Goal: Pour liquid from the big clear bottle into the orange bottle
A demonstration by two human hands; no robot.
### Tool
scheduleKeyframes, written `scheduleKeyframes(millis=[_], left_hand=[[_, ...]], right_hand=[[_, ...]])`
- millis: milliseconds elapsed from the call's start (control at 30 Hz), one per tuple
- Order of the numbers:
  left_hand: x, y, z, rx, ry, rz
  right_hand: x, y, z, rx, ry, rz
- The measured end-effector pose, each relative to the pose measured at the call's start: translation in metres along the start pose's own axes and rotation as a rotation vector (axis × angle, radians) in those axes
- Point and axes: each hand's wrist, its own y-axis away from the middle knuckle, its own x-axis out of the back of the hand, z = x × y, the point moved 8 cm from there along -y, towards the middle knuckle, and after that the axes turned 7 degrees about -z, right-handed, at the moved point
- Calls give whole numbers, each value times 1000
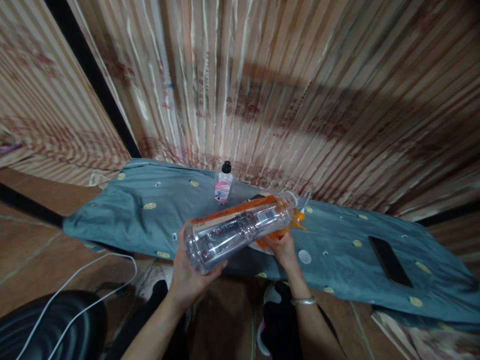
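Note:
My left hand (pixel 189 272) is wrapped around the base of a large clear plastic bottle (pixel 240 230) with an orange label, held tilted nearly on its side, its open neck pointing right. My right hand (pixel 282 247) sits under the bottle's neck and grips something orange (pixel 294 222); I cannot make out what it is. A white bottle cap (pixel 304 256) lies on the blue-grey cloth (pixel 142 210) just right of my right hand. A small clear bottle (pixel 224 183) with a black cap and pink label stands upright behind the big bottle.
A black phone (pixel 390 261) lies flat on the cloth at the right. A striped curtain (pixel 285 90) hangs behind. A white cable (pixel 86 270) runs over the tiled floor at the left, past a dark round object (pixel 52 325). My feet show below.

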Motion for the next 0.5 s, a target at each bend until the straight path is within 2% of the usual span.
scheduleKeyframes(millis=[200, 367, 500], left_hand=[[-4, 12, 1, -23, 100, 66], [-1, 9, 4, -35, 32, 20], [3, 3, -1, 29, 48, 14]], right_hand=[[3, -2, 4, 3, 40, 23], [2, -1, -3, 16, 20, 23], [1, 0, -7, 12, 32, 13]])
